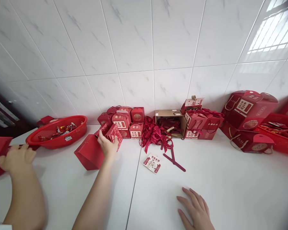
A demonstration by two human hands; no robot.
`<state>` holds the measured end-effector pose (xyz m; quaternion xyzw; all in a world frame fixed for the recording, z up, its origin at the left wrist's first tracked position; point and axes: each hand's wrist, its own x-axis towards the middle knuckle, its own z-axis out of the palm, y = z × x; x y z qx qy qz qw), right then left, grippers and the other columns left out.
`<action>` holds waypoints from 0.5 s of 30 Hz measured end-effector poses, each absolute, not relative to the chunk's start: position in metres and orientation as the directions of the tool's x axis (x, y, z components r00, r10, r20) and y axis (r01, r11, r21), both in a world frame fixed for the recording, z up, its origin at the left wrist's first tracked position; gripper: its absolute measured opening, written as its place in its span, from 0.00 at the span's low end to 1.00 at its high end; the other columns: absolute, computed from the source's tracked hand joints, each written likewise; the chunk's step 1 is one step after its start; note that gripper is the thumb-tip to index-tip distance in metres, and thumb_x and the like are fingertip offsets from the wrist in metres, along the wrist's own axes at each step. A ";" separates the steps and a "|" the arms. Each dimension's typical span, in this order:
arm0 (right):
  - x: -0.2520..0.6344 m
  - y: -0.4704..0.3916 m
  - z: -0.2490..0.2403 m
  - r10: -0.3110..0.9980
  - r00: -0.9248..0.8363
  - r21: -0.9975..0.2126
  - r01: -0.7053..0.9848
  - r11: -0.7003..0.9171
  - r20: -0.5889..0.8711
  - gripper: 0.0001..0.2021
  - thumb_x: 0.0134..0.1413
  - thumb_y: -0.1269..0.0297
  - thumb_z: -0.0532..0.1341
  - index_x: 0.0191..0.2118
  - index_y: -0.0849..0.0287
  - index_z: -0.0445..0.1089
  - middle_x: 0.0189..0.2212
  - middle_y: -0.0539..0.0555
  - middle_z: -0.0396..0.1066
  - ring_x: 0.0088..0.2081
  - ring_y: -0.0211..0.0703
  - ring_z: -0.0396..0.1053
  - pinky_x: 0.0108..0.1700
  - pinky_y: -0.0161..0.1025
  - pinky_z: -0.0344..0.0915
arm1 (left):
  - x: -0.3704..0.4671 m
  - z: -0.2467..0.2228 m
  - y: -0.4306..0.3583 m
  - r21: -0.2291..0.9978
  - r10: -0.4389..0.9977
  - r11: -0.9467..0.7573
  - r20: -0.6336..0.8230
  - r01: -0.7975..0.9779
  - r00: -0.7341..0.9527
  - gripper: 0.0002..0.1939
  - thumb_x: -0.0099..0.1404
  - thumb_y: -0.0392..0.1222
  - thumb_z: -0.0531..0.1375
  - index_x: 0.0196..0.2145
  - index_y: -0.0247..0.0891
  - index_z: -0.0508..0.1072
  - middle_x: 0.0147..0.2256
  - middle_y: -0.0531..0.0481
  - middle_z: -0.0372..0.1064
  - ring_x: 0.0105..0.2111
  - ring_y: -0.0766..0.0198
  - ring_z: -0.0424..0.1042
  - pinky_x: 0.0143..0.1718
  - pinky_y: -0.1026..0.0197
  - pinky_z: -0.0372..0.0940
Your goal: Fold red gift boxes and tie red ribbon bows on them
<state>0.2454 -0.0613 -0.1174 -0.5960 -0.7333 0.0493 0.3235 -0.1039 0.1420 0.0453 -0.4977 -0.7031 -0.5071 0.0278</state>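
Note:
My left hand (108, 143) is closed on a small patterned red box (114, 134), held left of the middle of the table. Just left of it, partly behind my wrist, stands a larger plain red box (90, 153). My right hand (194, 207) rests near the front edge with its fingers spread and holds nothing. Ahead of it on the white table (144, 198) lie a printed square card (152, 163) and dark red strips (174, 161). A pile of red ribbons (152, 132) lies behind the card.
Stacked red gift boxes (121, 120) stand along the tiled wall, with an open cardboard box (168, 113) and more boxes (204, 124) further right. A red basket (59, 143) is at the left. Another person's hand (18, 158) holds something red at the far left.

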 end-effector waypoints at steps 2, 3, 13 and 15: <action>0.244 -0.062 -0.115 0.907 -0.076 -0.463 0.840 0.283 0.415 0.12 0.57 0.60 0.58 0.45 0.44 0.73 0.56 0.52 0.68 0.59 0.62 0.63 0.55 0.61 0.63 | -0.116 0.049 0.147 0.713 0.714 -0.008 0.495 0.701 -0.495 0.39 0.64 0.37 0.58 0.66 0.27 0.42 0.55 0.28 0.61 0.53 0.39 0.67 0.53 0.37 0.61; 0.244 -0.062 -0.114 0.907 -0.074 -0.464 0.840 0.281 0.415 0.12 0.57 0.60 0.58 0.45 0.44 0.72 0.56 0.52 0.68 0.59 0.62 0.63 0.56 0.61 0.63 | -0.120 0.049 0.148 0.722 0.742 -0.017 0.473 0.692 -0.475 0.36 0.64 0.37 0.58 0.65 0.28 0.47 0.51 0.33 0.67 0.49 0.41 0.71 0.51 0.38 0.63; 0.260 -0.057 -0.091 0.958 -0.222 -0.487 0.826 0.284 0.181 0.15 0.60 0.59 0.57 0.52 0.42 0.71 0.60 0.53 0.64 0.62 0.61 0.59 0.57 0.62 0.63 | -0.088 0.012 0.040 0.780 0.889 -0.271 0.428 0.564 -0.164 0.11 0.59 0.49 0.62 0.32 0.39 0.75 0.34 0.47 0.74 0.37 0.56 0.75 0.38 0.59 0.71; 0.266 -0.051 -0.070 0.963 -0.261 -0.542 0.802 0.252 0.061 0.16 0.60 0.58 0.57 0.53 0.43 0.71 0.61 0.53 0.63 0.63 0.58 0.58 0.59 0.59 0.62 | -0.079 0.003 0.011 0.775 0.883 -0.311 0.450 0.549 -0.134 0.09 0.59 0.48 0.62 0.30 0.39 0.75 0.35 0.46 0.73 0.39 0.56 0.74 0.39 0.59 0.71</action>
